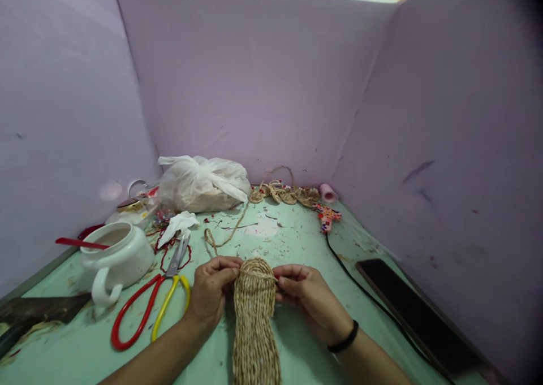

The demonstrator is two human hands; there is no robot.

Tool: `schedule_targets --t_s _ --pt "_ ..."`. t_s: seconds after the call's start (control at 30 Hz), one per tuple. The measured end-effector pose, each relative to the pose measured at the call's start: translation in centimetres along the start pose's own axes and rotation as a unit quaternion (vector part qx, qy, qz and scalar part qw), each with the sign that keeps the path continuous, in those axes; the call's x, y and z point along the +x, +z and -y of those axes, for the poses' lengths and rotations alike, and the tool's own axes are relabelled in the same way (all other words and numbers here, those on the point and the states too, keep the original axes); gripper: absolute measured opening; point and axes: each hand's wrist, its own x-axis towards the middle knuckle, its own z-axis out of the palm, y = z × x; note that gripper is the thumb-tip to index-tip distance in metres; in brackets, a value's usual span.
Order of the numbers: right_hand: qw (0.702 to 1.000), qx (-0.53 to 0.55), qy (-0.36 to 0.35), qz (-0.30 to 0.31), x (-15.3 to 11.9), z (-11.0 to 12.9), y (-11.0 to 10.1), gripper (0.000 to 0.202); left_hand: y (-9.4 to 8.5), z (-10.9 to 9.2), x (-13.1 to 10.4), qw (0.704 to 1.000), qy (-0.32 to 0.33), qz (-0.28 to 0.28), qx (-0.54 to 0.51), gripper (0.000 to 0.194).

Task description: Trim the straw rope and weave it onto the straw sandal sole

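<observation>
A long tan piece of side-by-side braided cords [255,323] with a rounded far end runs up from the bottom middle. My left hand [214,289] pinches its left edge near that rounded end. On the other side my right hand [305,294], with a black band on the wrist, pinches the right edge, where a thin cord crosses the top of the piece. A loose strand of tan cord [229,239] trails over the table from near my left hand toward the back.
Scissors [173,266] with red and yellow handles and a white pot [131,258] stand left. Behind are a white plastic bag [203,184], woven pieces [284,194] and a pink spool [328,193]. A glue gun [326,218], its cable and a dark flat object [416,311] lie right.
</observation>
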Motion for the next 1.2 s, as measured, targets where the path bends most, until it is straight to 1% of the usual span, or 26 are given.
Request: schedule_targets --t_s 0.2,0.33,0.77,1.0,1.13,1.2 --pt "0.999 -0.005 0.022 -0.027 1.0 -0.4 -0.5 0.012 0.1 0.3 0.3 0.998 -0.044 0.005 0.034 0.014" --pt "0.999 -0.015 0.033 -0.031 1.6 -0.6 -0.8 0.011 0.2 0.5 0.5 0.997 -0.055 -0.001 0.045 0.020" --pt "0.996 -0.078 0.029 -0.043 1.4 -0.6 -0.6 0.009 0.3 0.5 0.3 0.998 -0.047 0.004 0.047 0.019" --pt "0.986 -0.145 0.046 -0.063 0.8 -0.6 0.1 0.005 0.2 0.6 0.3 0.998 -0.046 -0.004 0.050 0.018" --pt "0.985 -0.150 0.021 -0.085 0.8 -0.9 0.4 0.006 0.1 0.7 0.4 0.998 -0.043 -0.011 0.050 0.018" --pt "0.985 -0.147 0.009 -0.085 0.6 -0.9 0.7 0.006 0.1 0.8 0.4 0.998 -0.042 -0.014 0.050 0.017"
